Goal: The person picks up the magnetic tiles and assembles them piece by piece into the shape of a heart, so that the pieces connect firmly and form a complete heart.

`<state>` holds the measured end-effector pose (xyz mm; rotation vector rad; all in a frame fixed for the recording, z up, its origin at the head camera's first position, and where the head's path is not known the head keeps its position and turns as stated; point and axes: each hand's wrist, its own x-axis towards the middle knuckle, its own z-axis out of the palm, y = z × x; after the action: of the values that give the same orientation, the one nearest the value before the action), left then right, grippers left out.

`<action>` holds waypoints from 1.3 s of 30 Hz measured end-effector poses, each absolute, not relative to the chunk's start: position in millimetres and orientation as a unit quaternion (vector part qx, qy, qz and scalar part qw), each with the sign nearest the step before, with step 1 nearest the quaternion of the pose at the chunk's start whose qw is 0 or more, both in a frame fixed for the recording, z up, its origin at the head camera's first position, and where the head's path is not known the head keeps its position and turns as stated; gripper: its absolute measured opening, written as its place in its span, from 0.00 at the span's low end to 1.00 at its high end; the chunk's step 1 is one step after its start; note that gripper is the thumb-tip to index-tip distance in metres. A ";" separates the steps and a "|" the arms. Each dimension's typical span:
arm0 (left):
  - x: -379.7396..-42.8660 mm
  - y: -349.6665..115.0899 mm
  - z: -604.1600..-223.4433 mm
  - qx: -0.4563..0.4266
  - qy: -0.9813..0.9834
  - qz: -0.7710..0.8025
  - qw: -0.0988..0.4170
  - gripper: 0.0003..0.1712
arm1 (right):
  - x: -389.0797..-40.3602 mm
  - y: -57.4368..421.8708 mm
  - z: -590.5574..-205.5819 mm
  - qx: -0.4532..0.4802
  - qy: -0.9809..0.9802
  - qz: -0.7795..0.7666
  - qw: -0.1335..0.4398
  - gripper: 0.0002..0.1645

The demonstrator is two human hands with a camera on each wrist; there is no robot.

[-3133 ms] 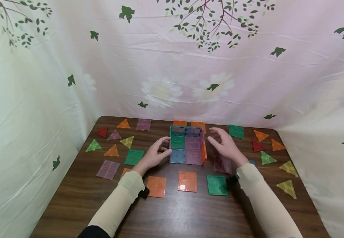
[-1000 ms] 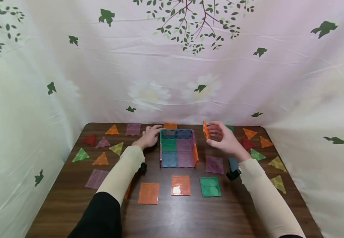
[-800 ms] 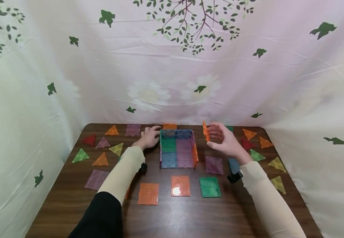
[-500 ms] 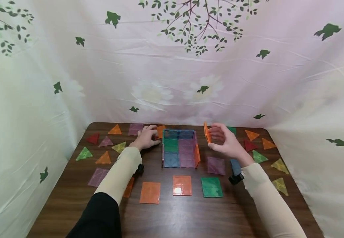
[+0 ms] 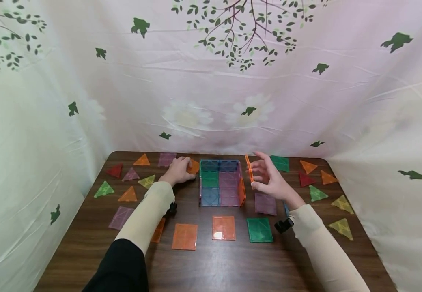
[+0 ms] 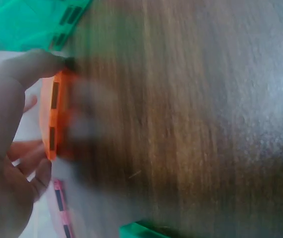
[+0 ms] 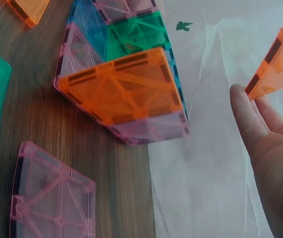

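Note:
An open-topped box of see-through magnetic tiles [image 5: 242,190] stands mid-table, with blue, green, purple and orange panels. Left of its back corner, my left hand [image 5: 177,172] grips an orange square tile [image 5: 194,166]. The left wrist view shows thumb and fingers at opposite ends of this tile [image 6: 53,116], which stands on edge close over the wood. To the right of the box, my right hand [image 5: 272,182] pinches another orange square tile [image 5: 249,171] upright, raised above the table. In the right wrist view, that tile [image 7: 279,62] is partly cut off by the frame.
Nearer me lie orange square tiles [image 5: 184,237] and a green one [image 5: 259,230]. A purple square [image 5: 265,203] lies beside the box, under my right hand. Several triangles, such as a red one [image 5: 115,170] and a yellow one [image 5: 341,229], flank both table sides. A curtain [image 5: 211,81] hangs behind.
My right hand has taken an orange square from behind the box and now holds it slightly lower. My left hand has moved to the back and drawn the other orange square leftward.

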<state>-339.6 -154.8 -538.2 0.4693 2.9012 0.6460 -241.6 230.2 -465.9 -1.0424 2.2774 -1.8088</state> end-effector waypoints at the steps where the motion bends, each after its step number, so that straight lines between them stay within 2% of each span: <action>1: -338.6 -154.7 -537.3 0.146 0.963 0.218 0.068 0.26 | -241.1 229.1 -466.1 -0.344 0.734 -0.585 0.028 0.57; 4: -335.3 -155.5 -534.5 0.117 0.964 0.231 0.068 0.32 | -238.4 226.9 -465.9 -0.351 0.742 -0.571 0.034 0.56; 15: -315.5 -171.0 -520.9 0.066 0.919 0.387 0.032 0.46 | -233.4 218.9 -467.9 -0.368 0.754 -0.544 0.036 0.37; 17: -309.6 -173.4 -515.0 0.070 0.901 0.426 0.025 0.47 | -234.3 217.0 -467.8 -0.375 0.757 -0.535 0.026 0.33; 19: -304.3 -175.9 -510.5 0.079 0.885 0.459 0.018 0.47 | -235.9 214.9 -467.2 -0.382 0.768 -0.515 0.004 0.25; 23: -294.9 -179.6 -505.1 0.103 0.841 0.531 0.010 0.41 | -237.3 209.1 -462.5 -0.372 0.799 -0.471 -0.036 0.12; 27: -284.5 -182.3 -501.8 0.125 0.803 0.582 0.000 0.32 | -234.4 200.3 -456.6 -0.375 0.828 -0.409 -0.078 0.11; 31: -274.5 -180.8 -496.6 0.162 0.793 0.588 -0.015 0.17 | -230.7 190.2 -454.9 -0.406 0.841 -0.340 -0.116 0.13; 35: -263.6 -174.5 -485.3 0.212 0.806 0.552 -0.026 0.06 | -226.9 181.9 -457.3 -0.417 0.850 -0.303 -0.112 0.14; 39: -252.5 -163.5 -469.4 0.246 0.814 0.525 -0.036 0.04 | -223.4 175.7 -461.0 -0.401 0.878 -0.249 -0.087 0.11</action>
<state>-252.5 -163.5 -469.4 0.7895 2.6173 1.6888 -223.4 175.7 -461.0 -1.3336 2.9208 -0.8279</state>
